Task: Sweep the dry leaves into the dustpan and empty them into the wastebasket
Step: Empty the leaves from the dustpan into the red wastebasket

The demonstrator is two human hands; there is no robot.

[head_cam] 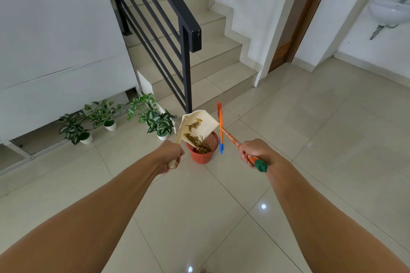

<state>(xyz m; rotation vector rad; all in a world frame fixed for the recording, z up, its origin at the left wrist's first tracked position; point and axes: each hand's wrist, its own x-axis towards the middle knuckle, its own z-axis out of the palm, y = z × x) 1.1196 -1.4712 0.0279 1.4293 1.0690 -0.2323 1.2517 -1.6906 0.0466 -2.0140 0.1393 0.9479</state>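
My left hand [172, 154] grips the cream handle of a cream dustpan [205, 122], which is tilted down over a small red mesh wastebasket [203, 155] on the floor. Dry brown leaves [195, 126] cling to the pan and slide off its lower edge; more leaves [203, 148] lie inside the basket. My right hand [255, 153] holds the orange broom handle [230, 138] near its green end cap. The broom head [220, 126], orange and blue, stands just right of the basket.
Three potted green plants [104, 115] stand along the left wall beside the basket. A black stair railing [186, 68] and tiled steps [221, 51] rise behind it. A brown door [295, 29] and a wall sink [388, 11] are at the right. Beige tile floor [310, 139] surrounds me.
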